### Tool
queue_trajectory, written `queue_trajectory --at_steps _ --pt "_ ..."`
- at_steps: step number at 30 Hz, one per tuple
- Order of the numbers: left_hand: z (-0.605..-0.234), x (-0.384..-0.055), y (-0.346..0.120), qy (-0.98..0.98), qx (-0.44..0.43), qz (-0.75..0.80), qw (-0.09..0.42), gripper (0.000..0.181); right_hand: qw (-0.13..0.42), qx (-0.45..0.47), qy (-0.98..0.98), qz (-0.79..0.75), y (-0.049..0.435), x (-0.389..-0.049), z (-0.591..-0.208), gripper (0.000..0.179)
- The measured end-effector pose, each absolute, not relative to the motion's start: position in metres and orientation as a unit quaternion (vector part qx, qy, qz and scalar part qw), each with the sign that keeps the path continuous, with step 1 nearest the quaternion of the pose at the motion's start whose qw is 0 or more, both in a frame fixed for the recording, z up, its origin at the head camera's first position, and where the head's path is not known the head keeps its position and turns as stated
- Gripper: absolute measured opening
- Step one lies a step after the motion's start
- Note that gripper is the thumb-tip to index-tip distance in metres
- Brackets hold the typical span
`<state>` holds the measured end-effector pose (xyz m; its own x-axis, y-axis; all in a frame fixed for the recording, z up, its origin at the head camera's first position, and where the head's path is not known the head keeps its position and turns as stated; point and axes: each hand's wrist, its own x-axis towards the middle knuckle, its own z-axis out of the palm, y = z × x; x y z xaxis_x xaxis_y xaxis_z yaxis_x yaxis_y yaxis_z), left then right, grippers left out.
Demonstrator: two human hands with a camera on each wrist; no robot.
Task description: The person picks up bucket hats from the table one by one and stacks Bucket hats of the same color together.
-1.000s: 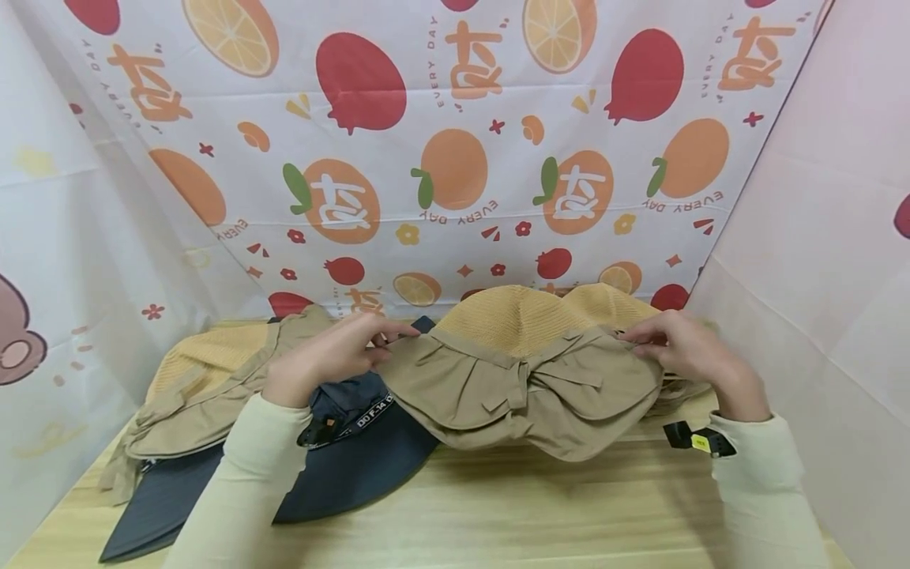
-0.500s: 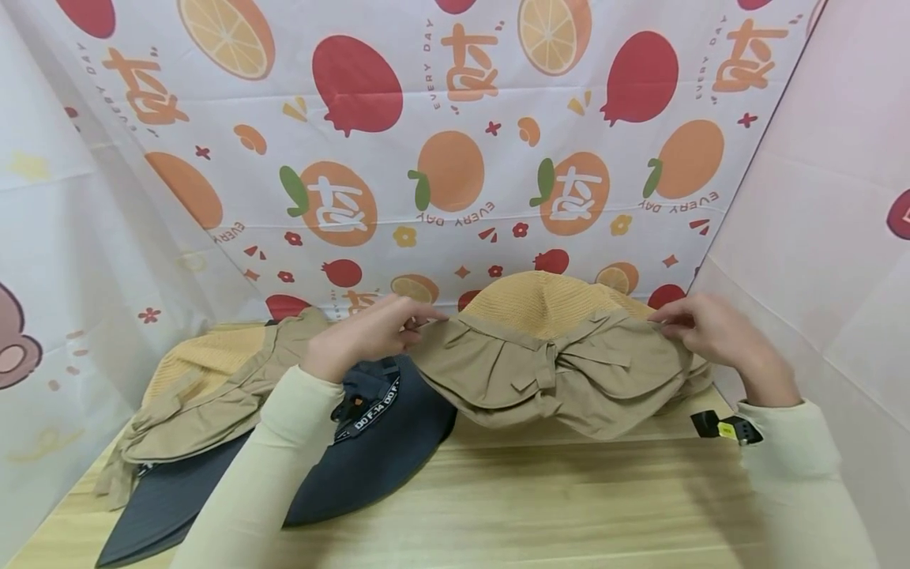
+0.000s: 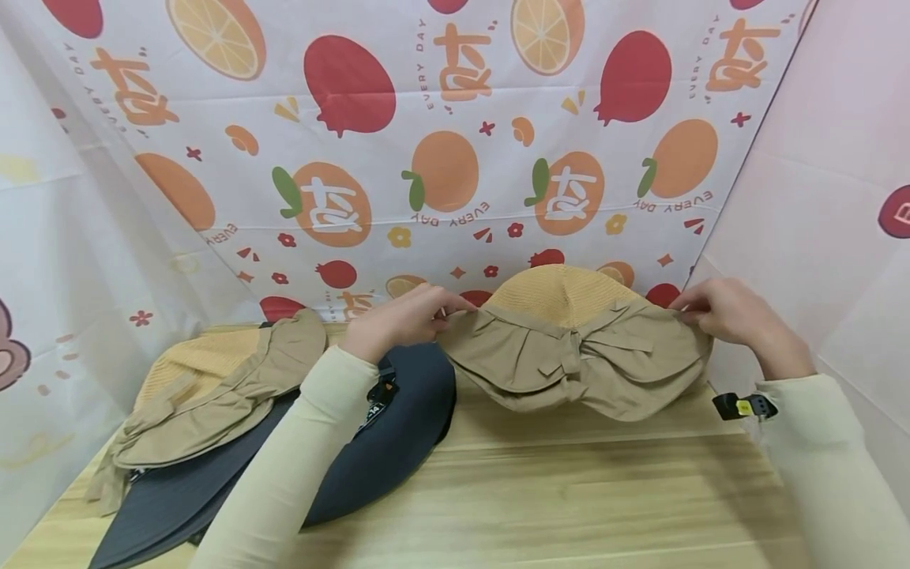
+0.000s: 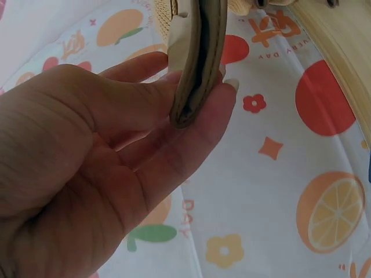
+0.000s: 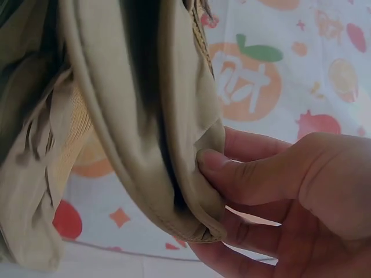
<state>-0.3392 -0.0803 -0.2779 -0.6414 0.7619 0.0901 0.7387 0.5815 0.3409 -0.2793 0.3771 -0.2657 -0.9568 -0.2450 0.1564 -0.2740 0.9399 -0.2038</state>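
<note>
Both hands hold up a sun hat [image 3: 562, 363] with a yellow knitted crown and a khaki pleated brim with a bow. My left hand [image 3: 405, 320] pinches the brim at its left end; in the left wrist view the thumb and fingers of that left hand [image 4: 133, 133] close on the folded brim edge [image 4: 197, 63]. At the other end, my right hand [image 3: 732, 316] pinches the brim; in the right wrist view the thumb of the right hand [image 5: 278, 191] presses on the khaki cloth [image 5: 191, 133]. The hat appears off the table, tilted with its brim toward me.
A similar khaki and yellow hat [image 3: 213, 395] lies at the left on dark navy hats [image 3: 405, 427] with wide brims. The wooden tabletop [image 3: 533, 498] is below. Fruit-print cloth [image 3: 441, 95] hangs behind, with pale cloth walls on both sides.
Both hands have moved right and slightly up with the hat held between them. More of the navy brim shows behind my left arm. The hat at the left has stayed put.
</note>
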Motion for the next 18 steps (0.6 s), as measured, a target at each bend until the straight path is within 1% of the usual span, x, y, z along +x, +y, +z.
queue_trajectory --at_steps 6,13,18 --pt "-0.278 -0.345 -0.066 0.882 0.437 0.173 0.021 0.052 0.057 0.107 -0.988 0.095 0.388 -0.290 -0.261 0.019" --pt "-0.281 -0.354 -0.052 0.874 0.453 0.173 -0.006 0.051 0.046 0.081 -0.992 0.089 0.398 -0.295 -0.255 0.020" --pt "-0.282 -0.360 -0.041 0.873 0.454 0.176 -0.011 0.049 0.047 0.063 -0.994 0.080 0.406 -0.299 -0.253 0.025"
